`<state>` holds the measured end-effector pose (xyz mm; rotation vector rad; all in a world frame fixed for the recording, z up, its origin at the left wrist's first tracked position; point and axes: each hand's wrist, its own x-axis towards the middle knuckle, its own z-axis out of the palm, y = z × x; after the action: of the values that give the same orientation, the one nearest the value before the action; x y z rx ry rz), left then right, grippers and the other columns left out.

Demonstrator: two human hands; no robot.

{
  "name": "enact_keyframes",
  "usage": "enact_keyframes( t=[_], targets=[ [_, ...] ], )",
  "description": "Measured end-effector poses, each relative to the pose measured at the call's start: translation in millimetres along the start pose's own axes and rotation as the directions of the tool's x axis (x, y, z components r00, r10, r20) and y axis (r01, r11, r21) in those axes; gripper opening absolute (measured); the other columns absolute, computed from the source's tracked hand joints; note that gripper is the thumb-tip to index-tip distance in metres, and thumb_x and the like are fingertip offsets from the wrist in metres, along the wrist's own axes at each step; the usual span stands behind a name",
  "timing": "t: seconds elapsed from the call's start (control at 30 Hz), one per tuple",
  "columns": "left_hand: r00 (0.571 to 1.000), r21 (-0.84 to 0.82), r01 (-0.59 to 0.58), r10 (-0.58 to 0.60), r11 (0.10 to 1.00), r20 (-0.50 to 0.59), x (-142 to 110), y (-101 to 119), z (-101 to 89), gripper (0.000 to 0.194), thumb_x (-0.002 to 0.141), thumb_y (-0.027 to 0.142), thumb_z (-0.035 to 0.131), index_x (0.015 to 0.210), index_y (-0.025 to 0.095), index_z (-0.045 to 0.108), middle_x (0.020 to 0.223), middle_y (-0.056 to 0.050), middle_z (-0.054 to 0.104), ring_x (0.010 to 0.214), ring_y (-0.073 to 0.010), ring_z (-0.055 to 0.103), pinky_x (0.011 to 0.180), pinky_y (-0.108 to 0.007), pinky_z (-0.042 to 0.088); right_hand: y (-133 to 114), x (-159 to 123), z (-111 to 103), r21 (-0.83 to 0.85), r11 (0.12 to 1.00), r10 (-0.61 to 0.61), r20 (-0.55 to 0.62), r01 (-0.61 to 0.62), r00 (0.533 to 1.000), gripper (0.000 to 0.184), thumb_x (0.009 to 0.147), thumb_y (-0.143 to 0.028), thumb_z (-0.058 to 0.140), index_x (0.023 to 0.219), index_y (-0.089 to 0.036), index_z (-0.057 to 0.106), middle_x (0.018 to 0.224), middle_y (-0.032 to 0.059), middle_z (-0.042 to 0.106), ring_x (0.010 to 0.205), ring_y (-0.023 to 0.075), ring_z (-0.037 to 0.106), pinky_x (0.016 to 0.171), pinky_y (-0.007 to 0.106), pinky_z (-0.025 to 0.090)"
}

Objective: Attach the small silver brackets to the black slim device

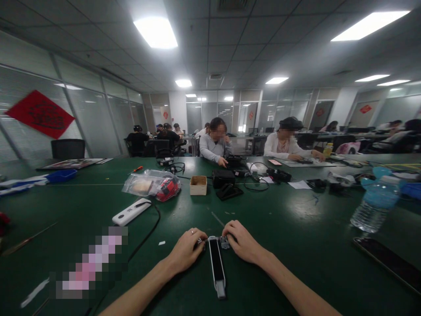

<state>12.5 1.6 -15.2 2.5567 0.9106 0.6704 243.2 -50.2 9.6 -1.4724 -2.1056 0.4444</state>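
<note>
A long, narrow piece with a black face and a pale rim (pixel 216 261) lies on the green table between my hands, its light grey end pointing towards me. My left hand (pixel 187 249) has its fingers closed on a small grey metal-looking part (pixel 201 244) at the far left end of the piece. On the other side, my right hand (pixel 245 242) curls its fingers over a similar small grey part (pixel 225 242). Both parts sit close beside the long piece; fingers cover some of them, and whether they are joined to it I cannot tell.
A white power strip (pixel 131 212) with a black cable lies left. Beyond are a plastic bag (pixel 153 184), a small box (pixel 198 185) and a black box (pixel 223 177). A water bottle (pixel 375 204) and a phone (pixel 388 261) are right. Two people sit opposite.
</note>
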Motion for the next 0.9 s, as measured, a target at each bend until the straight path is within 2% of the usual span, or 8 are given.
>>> enact_keyframes(
  t=[0.1, 0.27, 0.43, 0.6, 0.73, 0.9],
  targets=[
    [1.000, -0.005, -0.001, 0.001, 1.000, 0.005, 0.1, 0.8, -0.9, 0.018, 0.088, 0.015, 0.045, 0.099, 0.020, 0.058, 0.097, -0.004, 0.060, 0.089, -0.0176, 0.054, 0.080, -0.030, 0.043, 1.7, 0.0, 1.4, -0.025, 1.000, 0.005, 0.026, -0.004, 1.000, 0.024, 0.088, -0.015, 0.040, 0.092, -0.019, 0.063, 0.102, 0.0070, 0.054, 0.097, 0.0193, 0.050, 0.086, 0.034, 0.043],
    [1.000, -0.009, 0.010, -0.010, 1.000, 0.008, 0.3, 2.8, -2.5, 0.018, 0.087, 0.015, 0.046, 0.099, 0.020, 0.058, 0.097, -0.004, 0.060, 0.089, -0.0175, 0.055, 0.079, -0.030, 0.044, 3.5, 0.4, 2.2, -0.016, 1.000, -0.011, -0.020, 0.011, 1.000, 0.025, 0.087, -0.012, 0.039, 0.094, -0.018, 0.062, 0.102, 0.0071, 0.054, 0.096, 0.0182, 0.050, 0.085, 0.033, 0.043],
    [1.000, -0.013, 0.016, -0.016, 1.000, 0.010, 0.4, 3.3, -2.4, 0.018, 0.086, 0.015, 0.046, 0.098, 0.020, 0.059, 0.096, -0.004, 0.060, 0.089, -0.0179, 0.055, 0.081, -0.030, 0.044, 2.6, 0.5, 1.3, -0.031, 1.000, -0.002, 0.027, 0.003, 1.000, 0.025, 0.086, -0.012, 0.040, 0.092, -0.018, 0.064, 0.103, 0.0071, 0.055, 0.099, 0.0192, 0.050, 0.087, 0.034, 0.043],
    [1.000, -0.014, 0.012, -0.012, 1.000, 0.003, 0.4, 1.3, -1.0, 0.018, 0.087, 0.015, 0.046, 0.098, 0.020, 0.059, 0.096, -0.004, 0.060, 0.088, -0.0177, 0.054, 0.080, -0.029, 0.044, 1.9, 0.0, 0.4, -0.019, 1.000, -0.020, -0.035, 0.019, 0.999, 0.027, 0.085, -0.010, 0.039, 0.094, -0.017, 0.064, 0.102, 0.0078, 0.056, 0.098, 0.0190, 0.050, 0.087, 0.033, 0.043],
    [1.000, -0.014, 0.005, -0.005, 1.000, -0.004, 0.2, 0.6, -0.3, 0.018, 0.087, 0.016, 0.046, 0.099, 0.020, 0.059, 0.096, -0.004, 0.060, 0.088, -0.0176, 0.055, 0.079, -0.029, 0.044, 4.5, -0.6, 1.4, -0.037, 0.999, -0.019, 0.013, 0.019, 1.000, 0.027, 0.086, -0.013, 0.040, 0.092, -0.019, 0.066, 0.103, 0.0069, 0.056, 0.098, 0.0190, 0.051, 0.086, 0.034, 0.044],
    [1.000, -0.005, 0.005, -0.005, 1.000, 0.002, -0.6, 0.6, -0.7, 0.018, 0.087, 0.015, 0.046, 0.100, 0.020, 0.058, 0.097, -0.004, 0.060, 0.088, -0.0171, 0.055, 0.079, -0.029, 0.044, 14.9, 3.1, 4.1, -0.090, 0.995, 0.029, -0.092, -0.038, 0.995, 0.030, 0.088, -0.015, 0.037, 0.103, -0.017, 0.063, 0.105, 0.0085, 0.057, 0.099, 0.0201, 0.051, 0.086, 0.035, 0.043]
  ],
)
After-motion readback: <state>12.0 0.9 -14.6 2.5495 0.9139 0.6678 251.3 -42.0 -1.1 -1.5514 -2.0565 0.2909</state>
